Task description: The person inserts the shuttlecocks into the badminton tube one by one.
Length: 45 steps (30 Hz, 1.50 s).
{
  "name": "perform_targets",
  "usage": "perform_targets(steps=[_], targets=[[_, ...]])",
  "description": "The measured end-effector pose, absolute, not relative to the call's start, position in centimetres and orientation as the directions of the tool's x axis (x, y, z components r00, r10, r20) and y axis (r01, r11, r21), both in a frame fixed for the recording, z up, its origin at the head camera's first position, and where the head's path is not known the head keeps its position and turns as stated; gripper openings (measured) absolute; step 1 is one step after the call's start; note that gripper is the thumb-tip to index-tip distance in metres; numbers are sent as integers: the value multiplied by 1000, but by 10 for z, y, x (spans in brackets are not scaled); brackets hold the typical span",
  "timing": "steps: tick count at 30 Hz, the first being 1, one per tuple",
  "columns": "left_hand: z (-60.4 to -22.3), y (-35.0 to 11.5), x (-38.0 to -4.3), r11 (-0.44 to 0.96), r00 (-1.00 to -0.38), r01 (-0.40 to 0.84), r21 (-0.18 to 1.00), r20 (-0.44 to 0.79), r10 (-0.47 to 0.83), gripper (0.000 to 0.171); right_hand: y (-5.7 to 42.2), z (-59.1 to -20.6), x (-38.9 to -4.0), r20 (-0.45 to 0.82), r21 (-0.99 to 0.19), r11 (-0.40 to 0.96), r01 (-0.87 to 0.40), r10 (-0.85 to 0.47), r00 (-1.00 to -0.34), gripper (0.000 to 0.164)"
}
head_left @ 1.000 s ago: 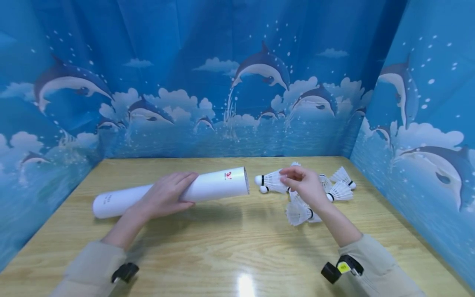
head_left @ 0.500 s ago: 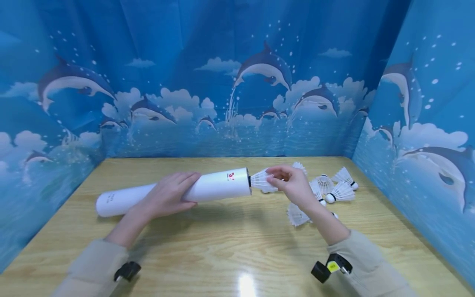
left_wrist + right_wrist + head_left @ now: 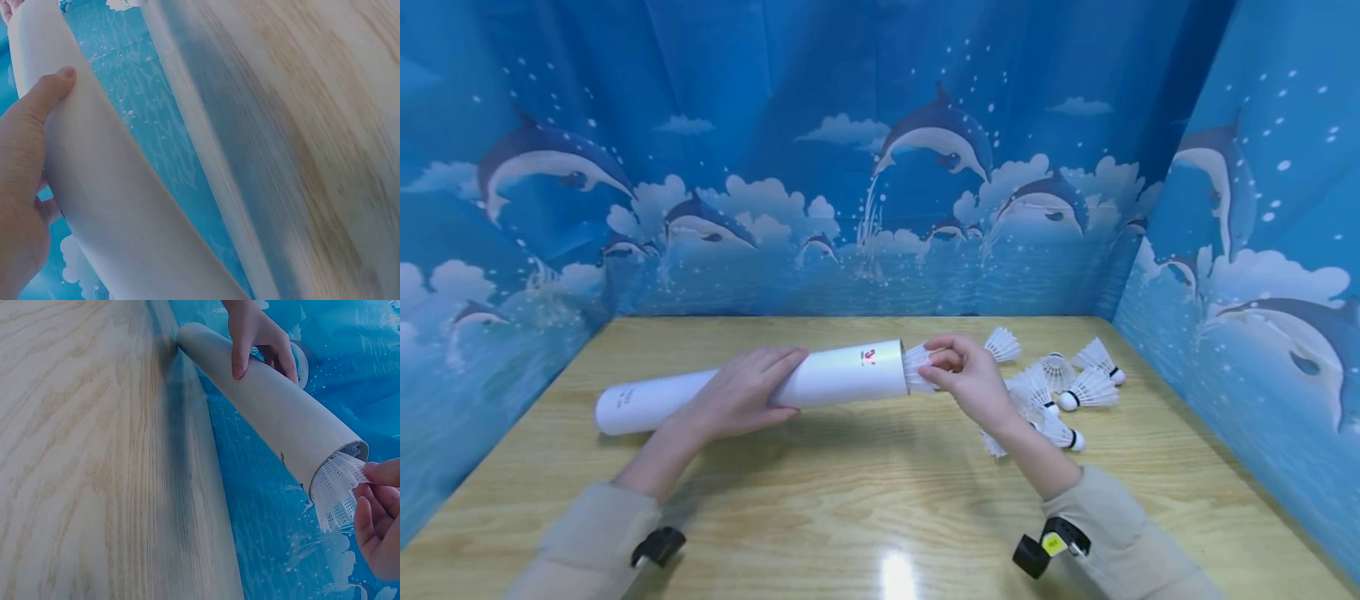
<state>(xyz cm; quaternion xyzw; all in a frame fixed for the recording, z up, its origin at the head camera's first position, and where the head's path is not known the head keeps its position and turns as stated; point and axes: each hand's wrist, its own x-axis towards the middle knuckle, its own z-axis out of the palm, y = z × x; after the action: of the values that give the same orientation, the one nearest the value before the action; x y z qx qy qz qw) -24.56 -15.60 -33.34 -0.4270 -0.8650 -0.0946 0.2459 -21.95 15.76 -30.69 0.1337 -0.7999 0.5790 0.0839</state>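
A long white shuttlecock tube (image 3: 842, 372) lies tilted, its open right end raised off the table. My left hand (image 3: 741, 392) grips it around the middle; in the left wrist view the thumb presses along the tube (image 3: 125, 181). At the open end, my right hand (image 3: 970, 379) pinches a white shuttlecock (image 3: 916, 367) by its skirt. The right wrist view shows that shuttlecock (image 3: 337, 490) partly inside the tube, its skirt sticking out and its cork hidden.
Several loose white shuttlecocks lie right of the tube, among them one (image 3: 1002, 344) at the back, one (image 3: 1088, 389) farther right and one (image 3: 1062, 432) nearer the front. The wooden table (image 3: 850, 500) ends at a blue dolphin-print curtain (image 3: 820, 167).
My right hand has carried the shuttlecock leftward, cork first, into the tube's open end. The left hand and tube have stayed almost in place.
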Motion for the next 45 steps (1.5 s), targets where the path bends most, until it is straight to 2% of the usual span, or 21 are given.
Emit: perform_targets(steps=[6,11,18,29,35,45], targets=[[-333,-155,-245,619,-515,784,-52,503,695,81,155,-310,-220,288,-907,302,-294,-64,-955,20],[-332,-154,-245,626,-526,778,-47,497,690,81,157,-313,-220,355,-855,389,-343,-44,-934,14],[-333,-154,-246,619,-518,784,-45,502,692,81,165,-313,-218,393,-779,497,-382,-89,-915,16],[-334,-151,-245,595,-478,802,-59,535,697,80,160,-320,-220,360,-811,451,-374,-120,-925,14],[-332,-149,-243,600,-484,798,-55,534,693,80,156,-320,-218,379,-806,445,-391,-119,-918,14],[-333,-149,-244,600,-477,797,-68,538,695,79,150,-322,-221,330,-844,408,-349,-120,-936,14]])
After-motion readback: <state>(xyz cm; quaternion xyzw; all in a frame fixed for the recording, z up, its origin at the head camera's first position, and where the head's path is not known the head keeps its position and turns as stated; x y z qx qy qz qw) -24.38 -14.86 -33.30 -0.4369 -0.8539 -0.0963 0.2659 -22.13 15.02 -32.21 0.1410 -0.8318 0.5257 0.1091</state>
